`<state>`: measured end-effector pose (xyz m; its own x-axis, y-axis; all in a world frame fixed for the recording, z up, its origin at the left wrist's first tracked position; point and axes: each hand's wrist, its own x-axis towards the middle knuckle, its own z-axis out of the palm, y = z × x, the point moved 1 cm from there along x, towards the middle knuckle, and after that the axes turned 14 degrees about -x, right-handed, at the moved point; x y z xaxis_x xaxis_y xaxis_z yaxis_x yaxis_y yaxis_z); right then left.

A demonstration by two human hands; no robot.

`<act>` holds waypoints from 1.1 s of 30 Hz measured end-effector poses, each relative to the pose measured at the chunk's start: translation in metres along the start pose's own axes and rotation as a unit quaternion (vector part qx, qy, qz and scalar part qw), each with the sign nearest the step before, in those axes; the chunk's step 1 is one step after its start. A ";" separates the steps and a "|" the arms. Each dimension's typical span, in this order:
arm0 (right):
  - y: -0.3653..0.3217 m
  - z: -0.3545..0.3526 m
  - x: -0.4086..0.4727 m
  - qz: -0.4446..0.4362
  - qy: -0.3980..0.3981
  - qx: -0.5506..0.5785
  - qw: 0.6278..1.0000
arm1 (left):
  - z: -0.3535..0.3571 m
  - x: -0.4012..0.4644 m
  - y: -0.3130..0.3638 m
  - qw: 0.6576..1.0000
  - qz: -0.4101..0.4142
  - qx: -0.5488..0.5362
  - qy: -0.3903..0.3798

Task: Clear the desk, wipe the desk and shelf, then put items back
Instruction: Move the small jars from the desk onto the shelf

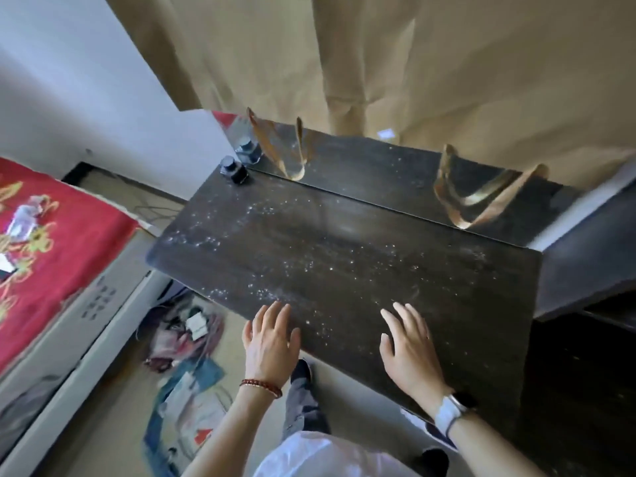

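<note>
A dark wooden desk (344, 256) fills the middle of the head view, its top speckled with white dust. A small dark bottle (234, 170) stands at its far left corner, beside a mirror panel (395, 173) along the back that reflects the bottle and the curtain. My left hand (270, 342) hovers at the desk's near edge, fingers apart, holding nothing. My right hand (409, 349) lies flat over the desk's near part, fingers spread, also empty. A bead bracelet is on my left wrist and a watch on my right.
A beige curtain (378, 63) hangs behind the desk. A bed with a red embroidered cover (44, 242) stands at the left. Bags and papers (186, 339) lie on the floor under the desk's left side. Dark shelving (585, 356) adjoins the desk at the right.
</note>
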<state>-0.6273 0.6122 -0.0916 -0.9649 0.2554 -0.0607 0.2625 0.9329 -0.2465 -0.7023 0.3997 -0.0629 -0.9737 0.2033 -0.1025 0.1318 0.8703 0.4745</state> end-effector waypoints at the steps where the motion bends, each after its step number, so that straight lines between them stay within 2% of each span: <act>1: -0.013 0.001 0.012 -0.006 -0.003 -0.004 1.000 | -0.005 0.011 -0.011 1.000 -0.006 -0.006 0.000; 7: -0.123 0.015 0.102 -0.026 -0.028 -0.038 0.999 | -0.046 0.114 -0.093 0.999 0.000 -0.051 -0.001; 13: -0.226 0.021 0.213 -0.055 -0.038 0.011 0.998 | -0.093 0.229 -0.167 0.996 -0.041 -0.072 0.014; 15: -0.238 0.011 0.232 -0.070 -0.019 0.016 0.997 | -0.097 0.245 -0.170 0.997 -0.057 -0.058 0.011; 18: -0.267 0.008 0.289 -0.086 -0.035 0.021 0.995 | -0.101 0.278 -0.190 0.994 -0.095 -0.045 -0.014; 25: -0.309 0.022 0.399 -0.064 -0.033 -0.023 0.997 | -0.086 0.297 -0.211 0.987 -0.144 -0.009 -0.065; 29: -0.319 0.035 0.422 -0.053 -0.060 0.015 0.997 | -0.089 0.299 -0.210 0.986 -0.144 -0.003 -0.080; 33: -0.324 0.044 0.423 -0.044 -0.038 0.052 0.997 | -0.090 0.298 -0.210 0.986 -0.139 0.006 -0.087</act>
<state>-1.1208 0.4070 -0.0797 -0.9830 0.1496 -0.1067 0.1782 0.9182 -0.3537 -1.0365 0.2375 -0.1144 -0.9262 0.0287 -0.3760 -0.1330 0.9081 0.3970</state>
